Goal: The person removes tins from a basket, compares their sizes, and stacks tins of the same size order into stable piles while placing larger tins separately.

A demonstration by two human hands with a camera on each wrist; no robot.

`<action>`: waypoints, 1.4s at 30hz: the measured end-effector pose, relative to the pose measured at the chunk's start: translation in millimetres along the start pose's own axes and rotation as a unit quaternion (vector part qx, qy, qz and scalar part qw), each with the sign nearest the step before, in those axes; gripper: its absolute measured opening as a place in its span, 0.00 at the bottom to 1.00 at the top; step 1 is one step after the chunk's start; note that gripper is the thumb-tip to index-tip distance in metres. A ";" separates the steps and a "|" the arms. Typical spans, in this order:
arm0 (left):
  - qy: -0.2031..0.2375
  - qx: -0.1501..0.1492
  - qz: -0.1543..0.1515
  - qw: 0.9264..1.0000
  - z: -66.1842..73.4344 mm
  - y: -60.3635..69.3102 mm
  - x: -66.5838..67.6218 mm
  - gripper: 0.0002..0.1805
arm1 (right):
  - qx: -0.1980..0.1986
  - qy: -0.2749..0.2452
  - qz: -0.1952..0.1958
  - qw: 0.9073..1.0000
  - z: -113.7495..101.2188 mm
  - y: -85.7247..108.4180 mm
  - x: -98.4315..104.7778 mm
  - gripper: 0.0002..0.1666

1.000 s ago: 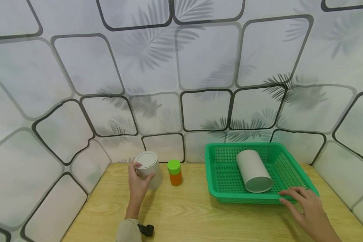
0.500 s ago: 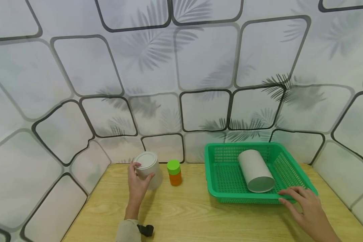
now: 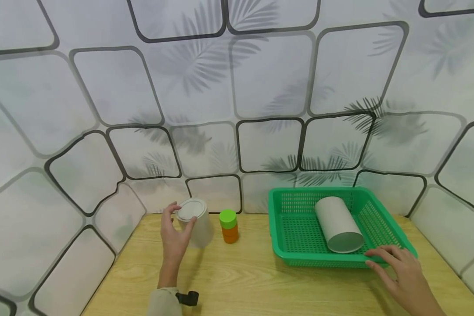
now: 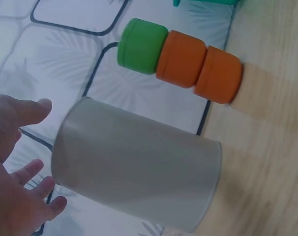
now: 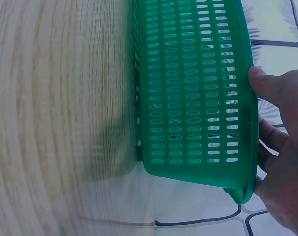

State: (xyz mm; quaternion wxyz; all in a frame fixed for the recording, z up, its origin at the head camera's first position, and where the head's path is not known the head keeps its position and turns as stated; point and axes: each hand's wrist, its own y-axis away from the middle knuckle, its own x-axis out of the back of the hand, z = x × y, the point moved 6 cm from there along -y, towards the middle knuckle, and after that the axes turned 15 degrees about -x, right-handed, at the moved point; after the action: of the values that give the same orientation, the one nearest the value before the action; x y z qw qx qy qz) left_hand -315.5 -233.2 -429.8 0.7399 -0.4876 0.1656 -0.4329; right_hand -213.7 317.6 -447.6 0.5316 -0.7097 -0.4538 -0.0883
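My left hand [image 3: 175, 238] is spread beside the top of a white can [image 3: 200, 228], which stands upright on the table [image 3: 237, 281]. In the left wrist view the thumb [image 4: 28, 112] is apart from the can; whether a fingertip still touches its edge is hard to tell. Just right of the can stands an orange jar with a green lid [image 3: 228, 226]. My right hand [image 3: 399, 274] holds the front right rim of a green basket [image 3: 320, 259], thumb outside and fingers over the edge. Inside the basket a second white can [image 3: 337, 221] lies on its side.
A patterned wall covering [image 3: 268, 145] rises directly behind the table and along both sides. The basket stands at the back right, near the wall. A black strap piece [image 3: 187, 298] sits at my left wrist.
My left hand has loosened from the upright can and drawn slightly left, fingers wider apart. The lying can has rolled a little to the right in the basket. My right hand stays at the rim.
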 end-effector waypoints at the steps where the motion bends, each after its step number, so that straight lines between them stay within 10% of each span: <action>1: 0.004 -0.003 0.001 1.000 2.6 -1.6 0.4 0.26 | -0.002 0.000 0.001 1.000 0.8 0.4 -0.1 0.26; 18: 0.074 0.002 -0.045 0.996 47.9 -17.9 -11.1 0.18 | 0.000 -0.005 -0.001 1.000 2.6 0.8 -0.7 0.26; 31: 0.126 -0.038 -0.147 0.980 99.5 -9.1 -56.5 0.19 | -0.010 -0.002 -0.002 1.000 3.2 2.0 -0.3 0.26; 42: 0.171 -0.025 -0.174 0.969 135.0 -2.3 -103.9 0.19 | -0.008 -0.001 0.001 1.000 1.5 2.0 -0.8 0.25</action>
State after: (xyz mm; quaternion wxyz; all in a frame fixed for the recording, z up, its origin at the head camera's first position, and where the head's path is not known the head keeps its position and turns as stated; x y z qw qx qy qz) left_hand -285.7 -72.2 -382.8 0.6014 -0.4461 0.2124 -0.6278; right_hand -213.3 318.4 -450.0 0.5255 -0.7144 -0.4531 -0.0904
